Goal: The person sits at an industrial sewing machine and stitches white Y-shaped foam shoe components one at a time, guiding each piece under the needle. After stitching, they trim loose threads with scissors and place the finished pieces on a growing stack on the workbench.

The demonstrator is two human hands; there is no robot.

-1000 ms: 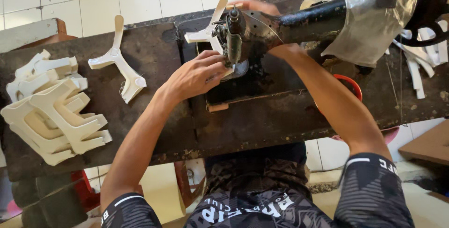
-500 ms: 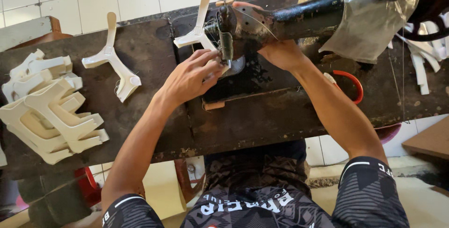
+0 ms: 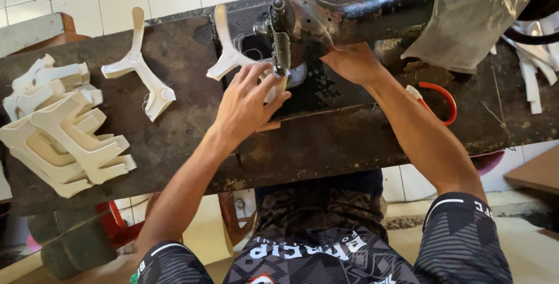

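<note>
The left hand [image 3: 247,100] has its fingers pressed down on the cream Y-shaped strap piece [image 3: 230,57] under the needle head of the black sewing machine [image 3: 349,19], while the right hand [image 3: 349,63] steadies it from the right, its fingers hidden, so I cannot tell their state. The left fingertips sit so near the needle that a slip could catch them, or skew the seam. Since half a second ago the piece has swung round, its long arm pointing farther away, while the stack of cream pieces [image 3: 64,135] at the tabletop [image 3: 192,132] left lies unchanged.

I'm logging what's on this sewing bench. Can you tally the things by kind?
Loose cream Y-shaped piece: 1
Y-shaped piece under the needle, left hand on it, right hand beside: 1
Stack of cream pieces: 1, pieces uncountable
Sewing machine: 1
Red-handled tool: 1
Total: 5
</note>
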